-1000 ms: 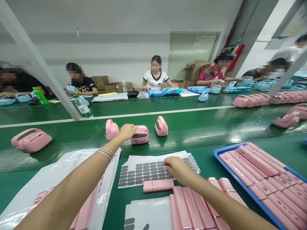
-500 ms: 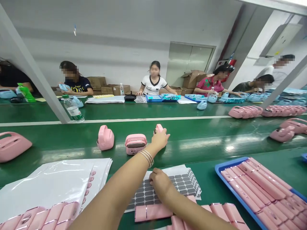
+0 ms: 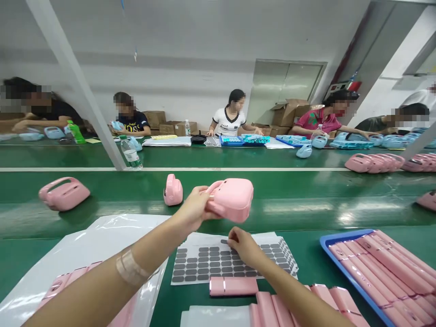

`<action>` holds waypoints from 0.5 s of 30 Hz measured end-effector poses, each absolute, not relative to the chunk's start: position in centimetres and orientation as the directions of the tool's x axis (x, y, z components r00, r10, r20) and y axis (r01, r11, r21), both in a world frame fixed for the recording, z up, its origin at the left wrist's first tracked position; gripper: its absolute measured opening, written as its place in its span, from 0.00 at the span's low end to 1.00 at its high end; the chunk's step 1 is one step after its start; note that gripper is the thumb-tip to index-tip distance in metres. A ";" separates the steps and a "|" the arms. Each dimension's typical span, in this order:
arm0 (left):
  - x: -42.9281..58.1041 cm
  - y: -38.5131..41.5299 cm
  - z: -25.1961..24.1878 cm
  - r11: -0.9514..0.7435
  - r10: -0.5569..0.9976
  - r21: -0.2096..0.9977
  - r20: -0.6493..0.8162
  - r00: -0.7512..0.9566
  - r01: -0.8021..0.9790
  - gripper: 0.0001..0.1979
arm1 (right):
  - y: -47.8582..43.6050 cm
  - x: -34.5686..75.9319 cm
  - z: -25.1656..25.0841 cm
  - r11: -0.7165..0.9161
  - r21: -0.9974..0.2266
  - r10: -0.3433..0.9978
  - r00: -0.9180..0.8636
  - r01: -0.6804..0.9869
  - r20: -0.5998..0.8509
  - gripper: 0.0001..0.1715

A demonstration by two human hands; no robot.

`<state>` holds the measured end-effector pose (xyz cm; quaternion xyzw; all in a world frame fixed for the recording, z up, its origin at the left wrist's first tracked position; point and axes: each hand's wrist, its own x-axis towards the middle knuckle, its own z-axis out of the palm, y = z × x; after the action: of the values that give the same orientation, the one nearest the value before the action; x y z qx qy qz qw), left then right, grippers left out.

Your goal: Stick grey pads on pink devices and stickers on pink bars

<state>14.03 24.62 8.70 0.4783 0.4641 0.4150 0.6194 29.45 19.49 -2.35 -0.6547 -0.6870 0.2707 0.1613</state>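
My left hand (image 3: 195,209) grips a pink handled device (image 3: 235,197) by its carry handle. It is held tilted above the green belt, its smooth rounded side facing me. Below it, my right hand (image 3: 243,245) pinches a small grey oval sticker (image 3: 224,241) at the upper part of a white sticker sheet (image 3: 182,278). Rows of similar grey stickers cover most of this sheet. Just in front of the sheet lies a long pink bar-shaped part (image 3: 238,286). More pink parts (image 3: 272,311) lie under my right forearm, partly hidden.
Two more pink devices stand on the belt: a near-left one (image 3: 64,194) and a middle one (image 3: 173,190). A blue tray (image 3: 325,240) of pink parts sits at right. White plastic sheeting (image 3: 112,222) lies left. Across the belt, co-workers sit by light-blue devices (image 3: 304,151); a bottle (image 3: 131,154) stands there.
My left hand has lifted a pink device off the belt and brought it nearer. My right hand has shifted on the sheet, a grey sticker now showing at its fingertips. The view has turned left.
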 end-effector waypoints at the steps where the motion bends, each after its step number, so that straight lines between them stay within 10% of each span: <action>1: 11.8 22.8 9.1 0.247 0.945 0.962 -0.213 0.249 -0.114 0.16 | 19.4 29.4 -2.4 -0.017 -0.590 0.989 -0.074 0.808 -0.129 0.09; 10: -2.4 8.2 6.3 0.406 0.884 0.809 -0.465 -0.041 -0.424 0.23 | 18.9 26.0 -3.2 0.029 -0.583 0.999 -0.045 0.812 -0.013 0.03; 15: -4.9 3.7 1.9 0.285 0.831 0.698 -0.522 -0.194 -0.657 0.23 | 19.0 25.6 -4.9 0.013 -0.587 1.000 -0.018 0.810 -0.002 0.21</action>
<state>-4.93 3.68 1.86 0.0872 0.4970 0.5917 0.6287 25.58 19.05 -4.93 -0.6669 -0.6784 0.2206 0.2156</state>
